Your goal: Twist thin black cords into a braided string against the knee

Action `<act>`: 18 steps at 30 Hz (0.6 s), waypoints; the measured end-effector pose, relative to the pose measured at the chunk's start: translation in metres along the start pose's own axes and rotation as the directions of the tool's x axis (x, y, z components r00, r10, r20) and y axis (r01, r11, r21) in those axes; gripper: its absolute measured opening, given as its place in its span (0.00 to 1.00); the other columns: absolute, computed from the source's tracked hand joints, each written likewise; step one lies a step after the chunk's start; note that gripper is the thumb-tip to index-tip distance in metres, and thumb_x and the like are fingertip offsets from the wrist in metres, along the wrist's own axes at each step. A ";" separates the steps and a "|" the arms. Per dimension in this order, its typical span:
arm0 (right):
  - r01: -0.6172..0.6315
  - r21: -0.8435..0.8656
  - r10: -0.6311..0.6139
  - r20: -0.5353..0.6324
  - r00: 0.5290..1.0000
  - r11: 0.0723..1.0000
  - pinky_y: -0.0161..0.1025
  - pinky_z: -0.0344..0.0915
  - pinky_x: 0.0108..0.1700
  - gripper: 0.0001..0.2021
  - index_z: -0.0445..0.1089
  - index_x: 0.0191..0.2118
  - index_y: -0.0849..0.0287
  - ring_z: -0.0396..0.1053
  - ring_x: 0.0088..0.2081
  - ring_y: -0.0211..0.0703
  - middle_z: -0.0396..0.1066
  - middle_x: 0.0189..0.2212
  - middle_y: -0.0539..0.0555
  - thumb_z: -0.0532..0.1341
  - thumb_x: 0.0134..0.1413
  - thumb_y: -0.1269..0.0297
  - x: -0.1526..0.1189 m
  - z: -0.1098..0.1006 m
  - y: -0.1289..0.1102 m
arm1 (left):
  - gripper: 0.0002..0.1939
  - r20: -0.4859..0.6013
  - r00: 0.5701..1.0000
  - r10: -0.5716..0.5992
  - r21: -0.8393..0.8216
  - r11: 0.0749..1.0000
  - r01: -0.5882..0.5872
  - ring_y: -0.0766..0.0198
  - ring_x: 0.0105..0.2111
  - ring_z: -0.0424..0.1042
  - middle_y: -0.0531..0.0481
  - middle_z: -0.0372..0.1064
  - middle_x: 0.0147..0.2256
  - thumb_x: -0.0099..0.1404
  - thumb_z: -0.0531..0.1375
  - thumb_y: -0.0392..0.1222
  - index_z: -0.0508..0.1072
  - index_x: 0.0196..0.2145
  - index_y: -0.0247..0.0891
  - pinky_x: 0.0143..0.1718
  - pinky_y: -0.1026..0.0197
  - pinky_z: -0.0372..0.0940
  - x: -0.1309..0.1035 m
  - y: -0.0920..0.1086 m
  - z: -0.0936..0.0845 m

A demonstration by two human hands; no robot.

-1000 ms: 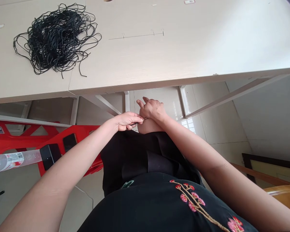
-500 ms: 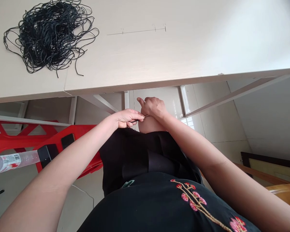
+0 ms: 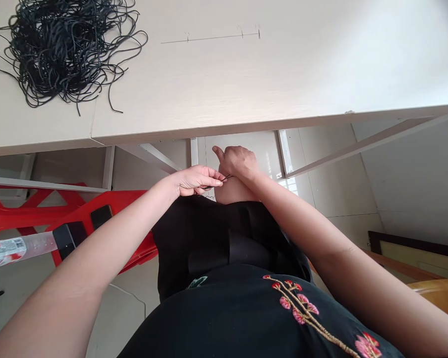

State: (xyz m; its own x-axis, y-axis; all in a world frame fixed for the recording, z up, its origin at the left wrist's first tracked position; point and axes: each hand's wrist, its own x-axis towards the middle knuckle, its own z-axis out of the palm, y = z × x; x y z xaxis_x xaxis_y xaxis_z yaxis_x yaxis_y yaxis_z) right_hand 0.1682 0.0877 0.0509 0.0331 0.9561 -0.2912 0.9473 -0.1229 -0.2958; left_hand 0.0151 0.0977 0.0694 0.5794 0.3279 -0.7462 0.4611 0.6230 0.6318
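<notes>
My left hand [image 3: 197, 180] is closed in a pinch around a thin black cord [image 3: 227, 177]. A short length sticks out past the fingertips toward my right wrist, and a wavy bit shows below the fingers. My right hand [image 3: 239, 160] rests back up over my bare knee [image 3: 233, 193], its fingers curled under and the thumb sticking out to the left. Whatever lies beneath that palm is hidden. On the table lies a loose tangled heap of black cord [image 3: 65, 54], with several loops and ends spread about it.
The pale table [image 3: 283, 74] has its front edge just beyond my hands and bears a pencilled line with tick marks [image 3: 214, 38]. Red plastic stools [image 3: 127, 204] stand at left, with a phone [image 3: 101, 217] and a clear bottle [image 3: 20, 250] nearby. White table legs [image 3: 284, 153] rise beyond my knees.
My view has shifted slightly, so the cord heap sits farther up and left. Both hands keep nearly the same pose, and a wavy piece of cord shows more clearly below my left hand.
</notes>
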 end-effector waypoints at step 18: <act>-0.032 0.010 0.033 -0.059 0.998 0.999 0.42 0.63 0.37 0.36 0.72 0.34 0.63 0.71 0.38 0.52 0.73 0.35 0.63 0.34 0.58 0.41 0.004 0.004 0.002 | 0.14 -0.071 0.997 0.042 0.218 0.976 -0.026 0.76 0.19 0.54 0.51 0.67 0.29 0.48 0.66 0.38 0.76 0.36 0.38 0.17 0.69 0.44 -0.006 0.004 0.002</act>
State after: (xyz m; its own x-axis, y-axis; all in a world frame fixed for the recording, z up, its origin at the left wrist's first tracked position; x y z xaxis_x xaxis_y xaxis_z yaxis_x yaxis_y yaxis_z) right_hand 0.1694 0.0904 0.0455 0.0832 0.9657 -0.2461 0.9424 -0.1565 -0.2957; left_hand 0.0151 0.0970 0.0766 0.5490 0.4040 -0.7317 0.5814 0.4444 0.6815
